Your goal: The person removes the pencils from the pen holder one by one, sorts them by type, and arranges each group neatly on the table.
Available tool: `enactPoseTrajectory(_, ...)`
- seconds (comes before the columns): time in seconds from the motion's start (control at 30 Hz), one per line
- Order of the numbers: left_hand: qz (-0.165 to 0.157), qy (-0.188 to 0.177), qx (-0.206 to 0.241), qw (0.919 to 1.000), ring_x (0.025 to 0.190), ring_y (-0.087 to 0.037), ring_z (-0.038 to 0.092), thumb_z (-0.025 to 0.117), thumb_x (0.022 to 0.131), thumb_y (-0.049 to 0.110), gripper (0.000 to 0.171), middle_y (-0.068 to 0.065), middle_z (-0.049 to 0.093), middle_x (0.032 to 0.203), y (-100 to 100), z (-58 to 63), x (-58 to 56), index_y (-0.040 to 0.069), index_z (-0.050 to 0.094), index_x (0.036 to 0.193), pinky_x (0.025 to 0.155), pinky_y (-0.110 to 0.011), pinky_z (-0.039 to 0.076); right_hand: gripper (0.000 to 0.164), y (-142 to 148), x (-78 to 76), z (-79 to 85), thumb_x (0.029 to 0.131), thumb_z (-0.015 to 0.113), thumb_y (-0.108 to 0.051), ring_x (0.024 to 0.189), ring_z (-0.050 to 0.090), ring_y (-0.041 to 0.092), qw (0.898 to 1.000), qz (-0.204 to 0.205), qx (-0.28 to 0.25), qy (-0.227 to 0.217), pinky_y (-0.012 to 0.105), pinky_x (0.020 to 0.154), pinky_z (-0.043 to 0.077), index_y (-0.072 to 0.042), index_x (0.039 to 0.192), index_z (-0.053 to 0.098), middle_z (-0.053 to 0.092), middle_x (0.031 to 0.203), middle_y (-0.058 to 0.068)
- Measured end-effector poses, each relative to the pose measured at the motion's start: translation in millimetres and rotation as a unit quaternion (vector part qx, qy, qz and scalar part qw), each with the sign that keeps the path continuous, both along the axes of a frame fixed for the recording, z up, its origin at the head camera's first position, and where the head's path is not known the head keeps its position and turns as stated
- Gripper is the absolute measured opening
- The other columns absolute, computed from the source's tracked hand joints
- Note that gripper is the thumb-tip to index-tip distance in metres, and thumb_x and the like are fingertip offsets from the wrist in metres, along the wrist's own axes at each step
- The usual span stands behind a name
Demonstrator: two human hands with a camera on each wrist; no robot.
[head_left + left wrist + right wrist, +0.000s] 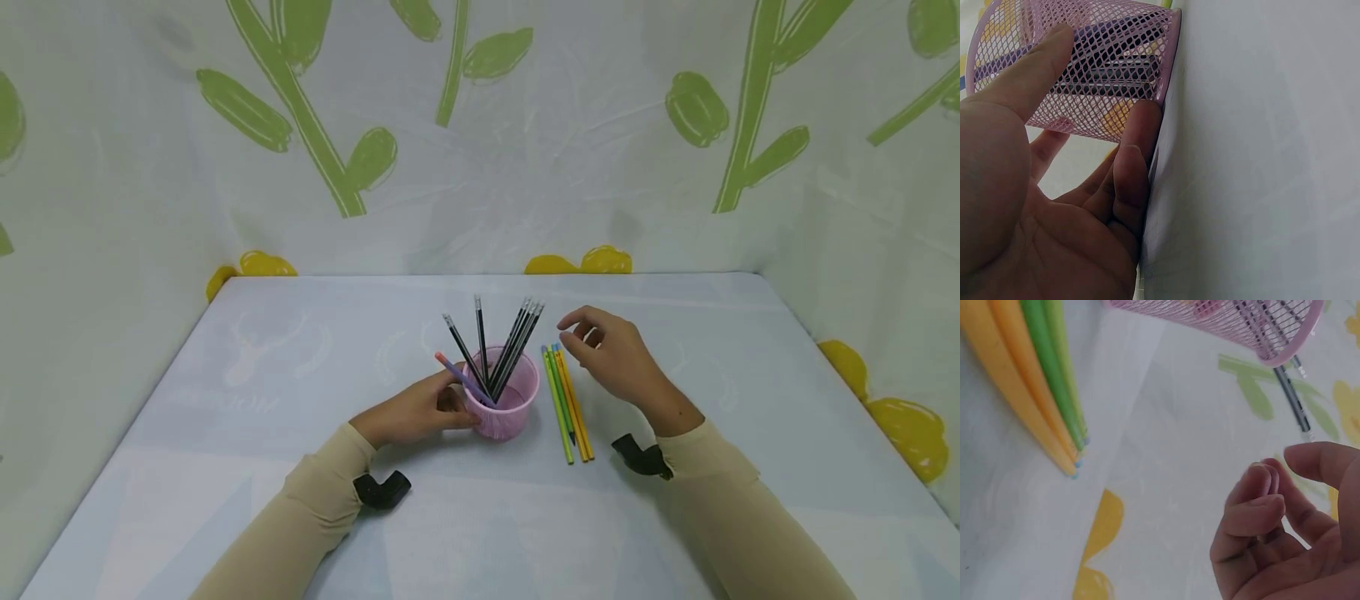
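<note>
A pink mesh pencil cup [510,423] stands upright on the table, holding several black pencils [521,340] with silvery ends and one purple stick [463,377] with a pinkish-orange tip. My left hand [412,412] grips the cup's left side; in the left wrist view its thumb lies against the mesh [1110,69] and its other fingers are partly hidden. Just right of the cup lie several yellow and green pencils [567,400] side by side. Above their far ends hovers my right hand [611,354], fingers loosely bent, with nothing in them.
The pale table [480,533] carries faint printed patterns. A white cloth wall [585,167] with green leaves and yellow shapes rises behind the table and along its sides. Each sleeve cuff has a black band piece [384,492] near the wrist.
</note>
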State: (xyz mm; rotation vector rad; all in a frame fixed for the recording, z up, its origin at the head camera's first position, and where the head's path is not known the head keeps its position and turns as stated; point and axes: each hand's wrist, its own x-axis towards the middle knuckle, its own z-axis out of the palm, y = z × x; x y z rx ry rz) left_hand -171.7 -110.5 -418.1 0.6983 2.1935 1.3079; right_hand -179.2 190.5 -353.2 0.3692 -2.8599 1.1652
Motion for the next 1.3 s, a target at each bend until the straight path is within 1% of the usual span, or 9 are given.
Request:
enactPoseTrajectory(0.07,0.0,0.0,0.001,1.0,0.093,-0.016,0.062,0.075,0.091,0.026,0.059,-0.003,0.066,0.101,0.1,0.1,0.3,0.019,0.044,0.14,0.079,-0.03,0.052,0.017,-2.4,3.6,2.6,0.1,0.061,-0.021,0.071,0.06,0.019,1.0,0.003,-0.014,0.022,0.03,0.062,0.052,-0.012,0.114,0.067,0.065,0.091,0.009)
enactPoseTrajectory(0.23,0.001,-0.002,-0.001,1.0,0.093,-0.016,0.062,0.075,0.091,0.026,0.05,-0.002,0.065,0.1,0.5,-0.6,-0.1,0.021,0.046,0.132,0.079,-0.031,0.051,0.017,-9.1,12.7,8.5,0.1,0.062,-0.021,0.071,0.061,0.018,0.997,0.013,-0.05,0.062,0.025,0.064,0.053,-0.011,0.112,0.068,0.068,0.09,0.008)
enactPoseTrajectory(0.3,-0.001,-0.002,-0.002,1.0,0.093,-0.016,0.062,0.075,0.091,0.026,0.051,-0.003,0.065,0.101,0.4,-1.5,-0.2,0.02,0.046,0.133,0.079,-0.031,0.051,0.017,-11.5,16.5,10.0,0.1,0.062,-0.02,0.072,0.061,0.018,0.995,0.014,-0.06,0.074,0.023,0.066,0.053,-0.009,0.112,0.069,0.068,0.089,0.007)
enactPoseTrajectory(0.43,-0.002,-0.001,-0.003,1.0,0.094,-0.016,0.062,0.075,0.091,0.026,0.057,-0.004,0.066,0.102,-0.5,-1.4,-0.5,0.02,0.044,0.138,0.08,-0.032,0.052,0.017,-17.9,23.7,13.4,0.099,0.062,-0.018,0.077,0.061,0.016,0.993,0.013,-0.067,0.095,0.022,0.07,0.052,-0.009,0.112,0.069,0.068,0.088,0.005)
enactPoseTrajectory(0.53,-0.003,-0.002,-0.002,1.0,0.094,-0.016,0.062,0.075,0.091,0.026,0.054,-0.003,0.065,0.102,-0.5,-0.6,-0.5,0.021,0.044,0.136,0.079,-0.032,0.052,0.017,-22.6,28.6,15.7,0.099,0.063,-0.016,0.082,0.061,0.015,0.991,0.019,-0.069,0.11,0.023,0.072,0.053,-0.009,0.113,0.068,0.07,0.092,0.004)
enactPoseTrajectory(0.63,-0.002,-0.003,0.001,1.0,0.094,-0.017,0.062,0.075,0.091,0.025,0.052,-0.003,0.065,0.101,-0.4,-0.1,-0.5,0.022,0.045,0.134,0.078,-0.031,0.052,0.018,-26.5,32.3,16.1,0.098,0.064,-0.014,0.083,0.062,0.014,0.989,0.033,-0.075,0.122,0.021,0.073,0.053,-0.008,0.114,0.068,0.07,0.095,0.004)
enactPoseTrajectory(0.87,-0.006,-0.002,0.013,0.9999,0.093,-0.015,0.063,0.075,0.091,0.024,0.058,-0.003,0.066,0.101,0.4,-1.5,0.2,0.021,0.043,0.139,0.077,-0.029,0.052,0.024,-39.7,41.1,13.0,0.094,0.07,-0.01,0.082,0.064,0.011,0.982,0.073,-0.093,0.148,0.024,0.077,0.056,-0.006,0.117,0.067,0.069,0.092,0.002)
enactPoseTrajectory(1.1,-0.005,0.002,0.012,0.9999,0.094,-0.015,0.064,0.074,0.092,0.022,0.064,-0.003,0.066,0.104,1.1,-1.7,-0.1,0.024,0.04,0.146,0.076,-0.03,0.053,0.035,-62.0,43.8,6.0,0.09,0.072,-0.004,0.083,0.063,0.01,0.969,0.131,-0.103,0.181,0.028,0.074,0.058,-0.007,0.124,0.063,0.07,0.093,0.002)
enactPoseTrajectory(1.3,-0.009,0.0,0.017,0.9998,0.093,-0.016,0.063,0.073,0.092,0.022,0.065,-0.003,0.065,0.108,1.0,-1.3,1.1,0.026,0.039,0.148,0.075,-0.031,0.053,0.043,-79.5,44.4,1.5,0.089,0.073,-0.002,0.084,0.065,0.012,0.96,0.164,-0.106,0.201,0.029,0.072,0.058,-0.006,0.129,0.06,0.07,0.095,0.004)
